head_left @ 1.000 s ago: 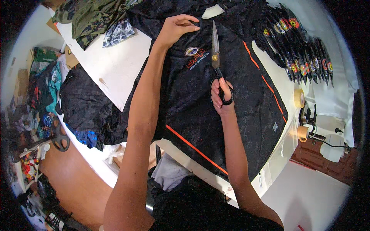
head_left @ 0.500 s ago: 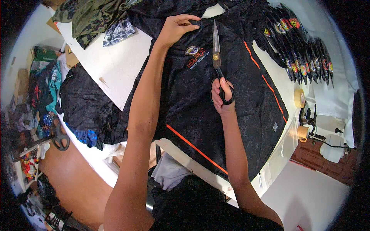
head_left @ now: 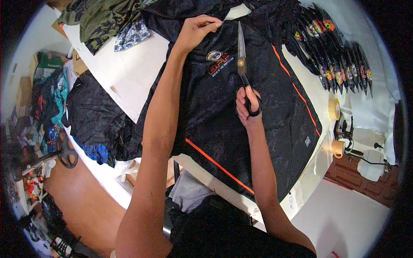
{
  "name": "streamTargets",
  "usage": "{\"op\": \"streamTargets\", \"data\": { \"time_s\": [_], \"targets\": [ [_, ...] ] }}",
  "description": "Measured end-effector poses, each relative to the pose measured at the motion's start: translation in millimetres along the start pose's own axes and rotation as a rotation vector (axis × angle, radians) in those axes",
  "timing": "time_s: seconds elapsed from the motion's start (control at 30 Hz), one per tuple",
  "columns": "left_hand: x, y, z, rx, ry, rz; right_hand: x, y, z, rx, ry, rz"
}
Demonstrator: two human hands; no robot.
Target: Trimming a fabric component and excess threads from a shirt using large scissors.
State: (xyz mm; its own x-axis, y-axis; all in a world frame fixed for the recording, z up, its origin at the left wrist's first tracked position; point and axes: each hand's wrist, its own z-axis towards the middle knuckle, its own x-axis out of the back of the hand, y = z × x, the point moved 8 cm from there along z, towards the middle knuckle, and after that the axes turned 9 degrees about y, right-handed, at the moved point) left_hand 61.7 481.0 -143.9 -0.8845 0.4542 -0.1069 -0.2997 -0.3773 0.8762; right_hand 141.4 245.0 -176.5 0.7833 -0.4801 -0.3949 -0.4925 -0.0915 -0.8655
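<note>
A black shirt [head_left: 215, 112] with orange piping and a chest emblem lies spread on a white table. My left hand [head_left: 197, 32] is over its upper part, close to the neck opening. Thumb and forefinger there are pinched together; whatever is between them is too small to make out. In my right hand [head_left: 248, 105] is a pair of scissors [head_left: 241, 64], gripped by its black handles. The blades are together, lying over the shirt's chest and pointing away from me toward the collar.
Camouflage garments [head_left: 107, 23] are heaped at the far left, with a dark garment pile [head_left: 97, 112] nearer. Several black items in clear packaging [head_left: 344, 69] line the far right. Tape rolls [head_left: 334, 109] rest by the table's right edge, and a handwheel [head_left: 67, 150] shows at left.
The thumb and forefinger of my left hand have come together from a parted position. My right hand and the scissors have hardly moved.
</note>
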Motion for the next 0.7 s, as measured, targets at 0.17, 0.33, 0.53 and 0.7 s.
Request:
{"op": "streamTargets", "data": {
  "time_s": [0.17, 0.33, 0.53, 0.7],
  "targets": [
    [0.6, -4.0, 0.5, 0.017, 0.023, -0.003, 1.2, 1.4, 0.2, -0.010, 0.007, 0.009],
    [2.4, -6.3, 1.5, 0.042, 0.024, 0.043, 0.9, 0.9, 0.3, -0.003, -0.004, 0.008],
    [5.1, -13.5, 1.7, 0.145, 0.066, -0.105, 1.4, 1.1, -0.2, -0.003, -0.001, 0.005],
    [7.5, -19.6, 2.1, 0.211, 0.114, -0.268, 0.6, -0.2, -0.9, -0.001, -0.003, 0.002]
  ]
}}
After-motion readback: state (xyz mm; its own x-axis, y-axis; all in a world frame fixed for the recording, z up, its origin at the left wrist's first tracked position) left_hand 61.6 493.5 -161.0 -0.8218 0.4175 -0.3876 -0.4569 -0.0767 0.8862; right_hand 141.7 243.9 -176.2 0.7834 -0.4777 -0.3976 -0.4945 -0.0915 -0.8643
